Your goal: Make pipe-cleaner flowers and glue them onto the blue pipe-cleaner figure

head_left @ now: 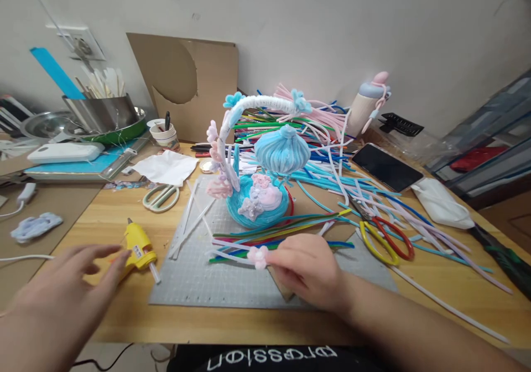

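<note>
My right hand (309, 272) is closed in a pinch on a small pale pink pipe-cleaner flower (258, 257), above the grey cutting mat (186, 289). White stems run left from beside the flower. My left hand (78, 283) has its fingers apart at the yellow glue gun (139, 244), which lies on the table with its handle partly behind the thumb and fingers. Whether they touch it I cannot tell. Behind the flower stands a pipe-cleaner piece with a blue round base (238, 214), a white arch (265, 102) and a blue shell-like dome (282, 149) under the arch.
Coloured pipe cleaners (282, 225) lie across the mat, with more heaped behind. Red-and-yellow scissors (385, 239) lie at the right, near a phone (388, 166) and a bottle (367, 106). Pale-handled scissors (161, 197) and a tissue (166, 167) lie left. Cardboard (215, 78) leans on the wall.
</note>
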The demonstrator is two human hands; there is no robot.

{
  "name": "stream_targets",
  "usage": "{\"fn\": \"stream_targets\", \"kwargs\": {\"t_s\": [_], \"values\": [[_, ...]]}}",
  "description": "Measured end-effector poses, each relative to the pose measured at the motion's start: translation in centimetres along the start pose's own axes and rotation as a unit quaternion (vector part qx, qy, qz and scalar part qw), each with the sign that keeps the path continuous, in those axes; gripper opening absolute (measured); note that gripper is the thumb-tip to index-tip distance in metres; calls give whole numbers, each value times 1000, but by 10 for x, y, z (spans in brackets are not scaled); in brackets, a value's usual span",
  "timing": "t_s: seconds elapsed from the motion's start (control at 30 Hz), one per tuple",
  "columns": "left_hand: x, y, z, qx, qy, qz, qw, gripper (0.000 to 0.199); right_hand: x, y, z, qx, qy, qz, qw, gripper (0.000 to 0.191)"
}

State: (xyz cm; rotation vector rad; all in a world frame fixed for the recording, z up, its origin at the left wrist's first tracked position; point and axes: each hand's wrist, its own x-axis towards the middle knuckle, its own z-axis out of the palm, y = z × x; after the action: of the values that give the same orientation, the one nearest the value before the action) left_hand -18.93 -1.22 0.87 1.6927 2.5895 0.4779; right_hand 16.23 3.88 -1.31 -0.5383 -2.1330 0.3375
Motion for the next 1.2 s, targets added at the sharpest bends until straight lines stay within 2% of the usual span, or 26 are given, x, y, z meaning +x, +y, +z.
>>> {"fn": "stream_targets", "kwargs": {"t_s": [0.03, 0.07, 0.1, 0.17, 0.27, 0.4, 0.53, 0.7, 0.77, 0.83, 0.93, 1.03, 1.1, 1.2], "values": [[-9, 19, -2, -72, -29, 40, 996, 31, 0, 0, -2, -38, -5, -42, 998, 16], [-19, 39, -3, -161, -82, 87, 980, 28, 0, -1, -4, -71, -13, -67, 995, 16], [-28, 59, -1, -231, -157, 127, 952, 27, 1, -1, -5, -100, -22, -84, 991, 17], [-43, 95, 5, -315, -273, 149, 897, 28, 3, -4, -6, -147, -41, -112, 982, 15], [-52, 126, 16, -385, -326, 136, 853, 26, 5, -8, -7, -202, -51, -145, 967, 6], [-50, 135, 22, -430, -334, 102, 832, 27, 5, -9, -7, -233, -52, -168, 956, 5], [-48, 137, 26, -429, -362, 99, 822, 28, 4, -8, -7, -247, -63, -185, 949, 4], [-43, 133, 33, -427, -362, 102, 822, 27, 3, -6, -7, -230, -77, -181, 953, 6], [-33, 129, 32, -418, -333, 106, 838, 28, 3, -1, -5, -194, -71, -120, 971, 12], [-20, 126, 28, -385, -282, 105, 873, 30, 3, 7, -2, -156, -59, -20, 986, 17], [4, 128, 23, -312, -212, 111, 919, 32, 4, 17, 2, -135, -95, 98, 981, 23], [24, 134, 25, -296, -193, 113, 929, 34, 6, 20, 4, -132, -179, 135, 965, 28], [31, 136, 31, -312, -193, 107, 924, 34, 7, 18, 5, -126, -217, 140, 958, 23], [36, 135, 43, -336, -196, 107, 915, 33, 8, 18, 4, -108, -226, 149, 957, 23]]}}
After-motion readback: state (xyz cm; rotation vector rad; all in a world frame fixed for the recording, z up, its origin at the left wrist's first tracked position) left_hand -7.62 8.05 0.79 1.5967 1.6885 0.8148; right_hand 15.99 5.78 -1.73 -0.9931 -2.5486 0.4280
